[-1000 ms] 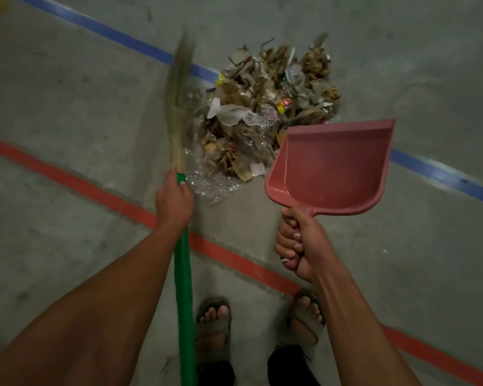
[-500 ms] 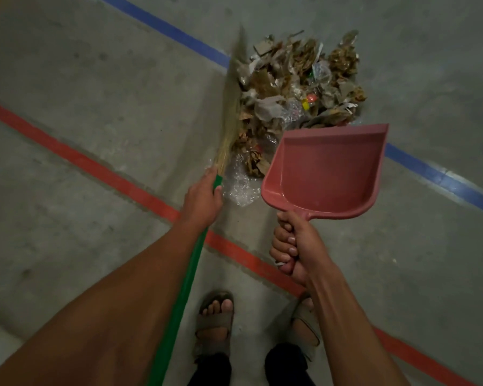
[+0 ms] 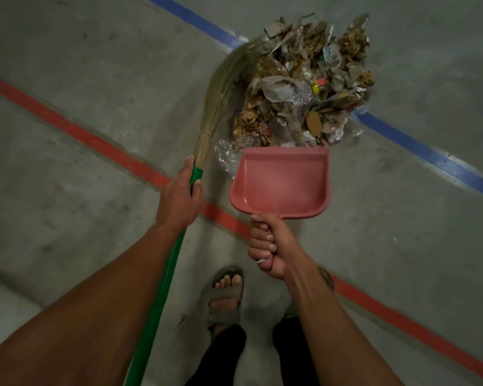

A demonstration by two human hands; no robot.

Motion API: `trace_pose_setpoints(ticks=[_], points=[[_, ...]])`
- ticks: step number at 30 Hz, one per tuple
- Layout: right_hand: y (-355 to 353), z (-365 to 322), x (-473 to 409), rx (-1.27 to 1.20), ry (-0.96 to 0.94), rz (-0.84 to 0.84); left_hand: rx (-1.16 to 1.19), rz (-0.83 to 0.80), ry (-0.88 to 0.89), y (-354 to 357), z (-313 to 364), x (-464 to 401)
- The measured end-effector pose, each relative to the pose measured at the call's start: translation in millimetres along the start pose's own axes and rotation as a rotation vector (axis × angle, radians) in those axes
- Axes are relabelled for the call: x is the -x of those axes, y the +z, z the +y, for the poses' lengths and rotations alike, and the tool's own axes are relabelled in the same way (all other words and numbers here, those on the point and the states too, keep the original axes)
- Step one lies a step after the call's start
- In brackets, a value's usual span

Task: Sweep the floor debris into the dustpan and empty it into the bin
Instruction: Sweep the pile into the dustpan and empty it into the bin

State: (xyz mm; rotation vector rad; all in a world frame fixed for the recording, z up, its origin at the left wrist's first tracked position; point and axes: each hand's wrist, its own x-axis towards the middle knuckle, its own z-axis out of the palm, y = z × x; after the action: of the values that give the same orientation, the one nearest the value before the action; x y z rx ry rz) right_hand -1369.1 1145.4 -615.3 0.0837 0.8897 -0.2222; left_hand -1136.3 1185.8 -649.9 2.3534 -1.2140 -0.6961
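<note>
Right hand (image 3: 273,246) grips the dustpan (image 3: 279,182) at the debris (image 3: 304,87); left hand (image 3: 179,196) grips the broom (image 3: 226,79) behind it, ready to sweep in.

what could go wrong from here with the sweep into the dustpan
The debris pile looks wider than the dustpan mouth, so pieces at the right edge may slide past it. The broom bristles sit at the pile's left side, so a stroke could push litter sideways. Light clear plastic beside the pan may get left behind.

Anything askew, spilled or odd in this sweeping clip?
Nothing stands out. The debris pile lies heaped across the blue floor line; the dustpan is empty at its near edge, the broom against its left side.
</note>
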Motion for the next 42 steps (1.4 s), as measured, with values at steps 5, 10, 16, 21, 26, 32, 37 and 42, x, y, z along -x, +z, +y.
trace_pose_setpoints(ticks=[5,10,16,21,26,32,37,42], points=[[-11.7,66.0,-24.3,-0.087,0.195,-0.088,-0.033,0.016,0.094,-21.3,-21.5,7.4],[-33.5,104.2,-84.0,-0.212,0.265,-0.115,-0.019,0.011,0.1,-15.7,-54.7,-9.7],[-52.4,99.2,-152.0,-0.344,0.194,-0.149,0.01,-0.002,0.087,5.3,-83.6,-30.4],[-43.9,67.9,-174.8,-0.33,0.133,-0.163,0.022,-0.033,0.129,9.0,-88.0,-38.7],[-28.9,29.8,-180.9,-0.34,0.123,-0.163,0.037,-0.073,0.177,8.1,-61.7,-52.7],[-23.4,-15.3,-199.2,-0.314,0.045,-0.139,0.015,-0.081,0.236,33.2,-23.4,-98.7],[-33.2,-57.5,-229.4,-0.256,-0.001,-0.12,0.06,-0.047,0.264,73.6,-1.5,-156.8],[-47.1,-82.0,-244.0,-0.167,-0.007,-0.095,0.013,-0.124,0.335,117.0,8.9,-201.9]])
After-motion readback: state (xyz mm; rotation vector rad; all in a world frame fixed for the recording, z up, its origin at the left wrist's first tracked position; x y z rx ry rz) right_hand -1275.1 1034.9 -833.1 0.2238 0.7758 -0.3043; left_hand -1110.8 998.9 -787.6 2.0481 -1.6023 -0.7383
